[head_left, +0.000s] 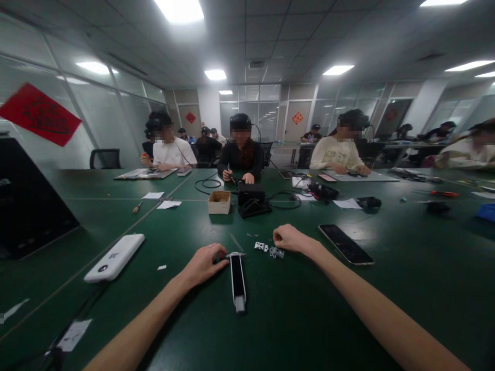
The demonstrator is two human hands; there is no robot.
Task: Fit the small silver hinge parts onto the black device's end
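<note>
Left of centre, my left hand (pixel 209 263) rests on the green table with its fingers curled. Its thumb and forefinger close at the upper end of a long, narrow device (pixel 238 278) with a white frame, a black middle and a grey tip towards me. A thin metallic piece crosses that upper end, partly hidden by the fingers. My right hand (pixel 290 238) is curled down on the table, fingertips pressed together; anything in them is hidden. Just beside it lie several small silver metal parts (pixel 276 252), with white-and-black pieces (pixel 261 247) to their left.
A dark phone (pixel 346 244) lies right of my right hand, and a white power bank (pixel 115 257) with a cable lies left. Ahead stand a small cardboard box (pixel 219 202) and a black device (pixel 253 198) with cables. People sit working across the table.
</note>
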